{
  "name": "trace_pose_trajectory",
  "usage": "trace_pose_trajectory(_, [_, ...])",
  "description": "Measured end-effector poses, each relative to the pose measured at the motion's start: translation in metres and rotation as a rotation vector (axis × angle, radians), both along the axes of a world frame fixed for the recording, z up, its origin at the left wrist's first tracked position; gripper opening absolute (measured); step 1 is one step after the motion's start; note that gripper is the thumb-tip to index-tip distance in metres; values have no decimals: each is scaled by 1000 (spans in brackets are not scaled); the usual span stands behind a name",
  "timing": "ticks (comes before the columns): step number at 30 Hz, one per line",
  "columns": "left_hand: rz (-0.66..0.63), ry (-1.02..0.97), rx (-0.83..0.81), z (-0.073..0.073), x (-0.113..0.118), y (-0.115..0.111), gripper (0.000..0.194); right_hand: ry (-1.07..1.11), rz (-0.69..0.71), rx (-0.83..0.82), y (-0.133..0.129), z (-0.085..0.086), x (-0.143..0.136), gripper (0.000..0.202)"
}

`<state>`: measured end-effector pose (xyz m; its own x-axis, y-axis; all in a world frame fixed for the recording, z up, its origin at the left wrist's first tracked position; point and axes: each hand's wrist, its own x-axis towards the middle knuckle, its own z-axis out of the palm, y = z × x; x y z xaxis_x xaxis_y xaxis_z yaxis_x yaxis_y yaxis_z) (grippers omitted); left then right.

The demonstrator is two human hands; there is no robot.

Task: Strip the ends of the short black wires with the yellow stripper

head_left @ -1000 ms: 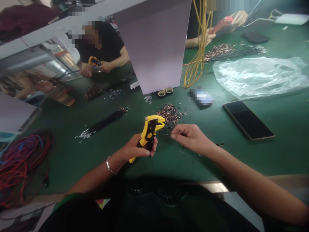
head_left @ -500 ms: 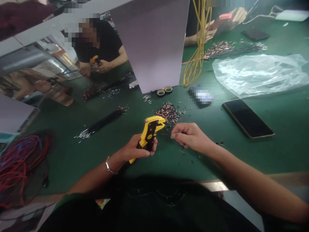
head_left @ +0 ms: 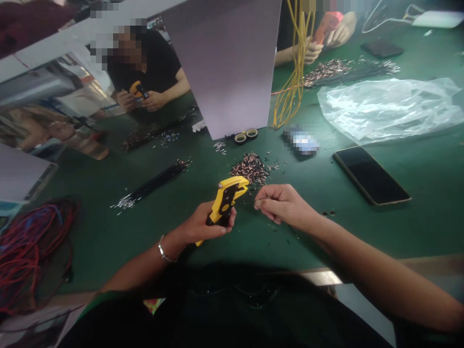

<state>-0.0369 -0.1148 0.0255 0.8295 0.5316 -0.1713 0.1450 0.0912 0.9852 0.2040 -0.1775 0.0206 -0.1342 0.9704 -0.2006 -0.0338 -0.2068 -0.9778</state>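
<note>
A yellow and black wire stripper (head_left: pixel 225 198) stands upright in my left hand (head_left: pixel 208 222), its jaws pointing right. My fingers are wrapped round its handles. To the right of the jaws, my right hand (head_left: pixel 281 203) pinches a thin dark wire (head_left: pixel 295 233), whose tail shows below the wrist; most of it is hidden by the palm. Just beyond the tool lies a heap of short wire offcuts (head_left: pixel 250 168), black with copper ends. On the left a bundle of black wires (head_left: pixel 154 184) with stripped ends lies on the green table (head_left: pixel 232 261).
A phone (head_left: pixel 371 175) and a clear plastic bag (head_left: pixel 391 111) lie at the right. Tape rolls (head_left: pixel 245 137) sit by a grey upright panel (head_left: pixel 228 72). Yellow cables (head_left: pixel 295 72) hang beside it. Red cables (head_left: pixel 29 251) are coiled at left. Co-workers' hands (head_left: pixel 155 100) hold tools opposite.
My hands and the wire stripper have hardly moved; the view has shifted slightly. Across the table, a co-worker's hands have turned an orange-red tool more upright.
</note>
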Motion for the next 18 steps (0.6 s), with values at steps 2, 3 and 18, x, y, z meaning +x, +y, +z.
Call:
trace_pose_trajectory(2, [0,17,19,1,1,0,28,8,7,-4,0,0,0,11])
trace_pose_trajectory(3, [0,21,24,1,1,0,28,11,10,-7,0,1,0,11])
trace_pose_trajectory(18, [42,15,54,-4,0,-2,20,79,16,-19,0,-1,-2,12])
